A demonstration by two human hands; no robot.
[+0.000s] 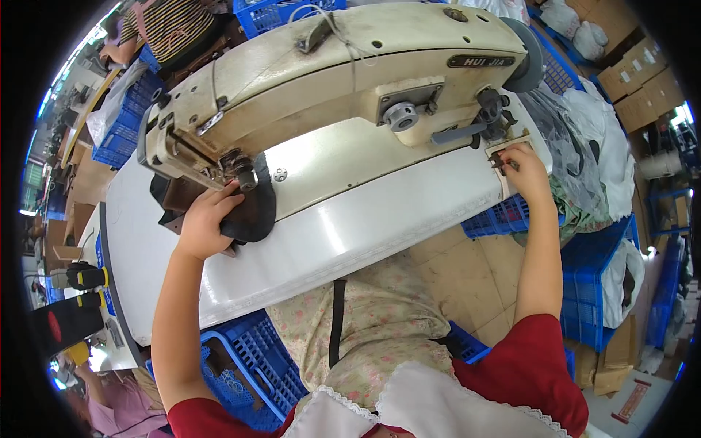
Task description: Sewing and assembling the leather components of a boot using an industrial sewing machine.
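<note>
Black stuff [257, 217] sits at the left end of the cream machine [292, 124], where the left hand [204, 225] touches it, though I cannot tell if it pinches. The right hand [526, 174] pinches a small dark part [497, 160]. Best press the stuff flat, fingers tucked back.

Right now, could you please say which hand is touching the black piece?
The left hand, at the needle end of the sewing machine; the right hand is at the opposite end.
</note>
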